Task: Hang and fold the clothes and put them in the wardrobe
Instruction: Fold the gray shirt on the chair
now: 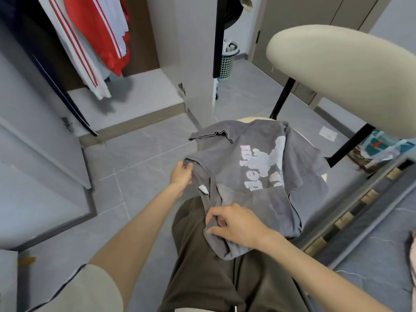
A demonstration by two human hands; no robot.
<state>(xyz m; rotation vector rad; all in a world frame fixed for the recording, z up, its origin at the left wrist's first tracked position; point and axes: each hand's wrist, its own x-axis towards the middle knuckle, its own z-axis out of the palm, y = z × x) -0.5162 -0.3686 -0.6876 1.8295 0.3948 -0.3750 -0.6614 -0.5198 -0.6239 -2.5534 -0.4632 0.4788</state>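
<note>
A grey T-shirt [258, 176] with pale printed lettering lies crumpled over a cream chair seat [247, 119] in front of me. My left hand [181, 174] grips the shirt's left shoulder edge. My right hand [236, 224] pinches the fabric by the neckline, nearer to my lap. A white label shows inside the collar between my hands. The open wardrobe [135, 95] stands to the upper left, with red and white garments [94, 41] hanging inside it.
The chair's cream backrest [342, 73] on black struts fills the upper right. A mesh laundry basket [228, 61] stands behind the wardrobe's side panel. An open wardrobe door [45, 143] is at the left. Bags and paper lie on the tiled floor at the right.
</note>
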